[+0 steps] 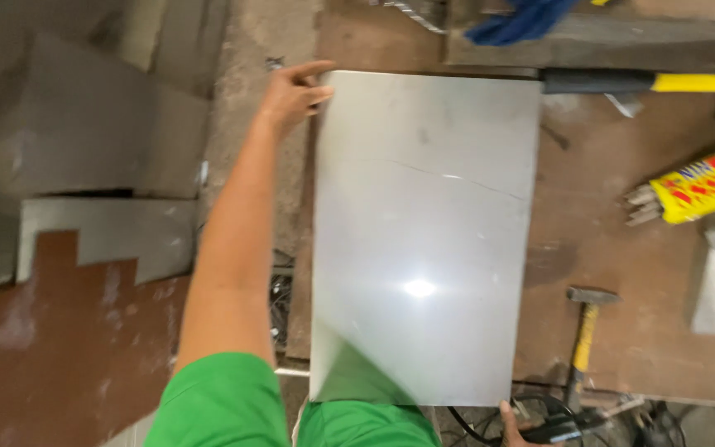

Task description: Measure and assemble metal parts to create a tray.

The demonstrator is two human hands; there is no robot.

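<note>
Worn brown workbench (614,331), surface scuffed and stained. Lying on it: a large grey metal sheet (424,232) centre-left; a hammer (585,331) with yellow handle near right; a yellow packet of rods (701,186) far right; a black-and-yellow tool handle (643,82) along the far edge.

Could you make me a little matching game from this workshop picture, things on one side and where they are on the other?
Things:
1. metal sheet
2. hammer
3. blue cloth
4. left hand

Places:
A. top edge of the picture
B. on the sheet's far left corner
C. middle of the workbench
D. right of the sheet, near its bottom

Pairs: 1-C, 2-D, 3-A, 4-B
</note>
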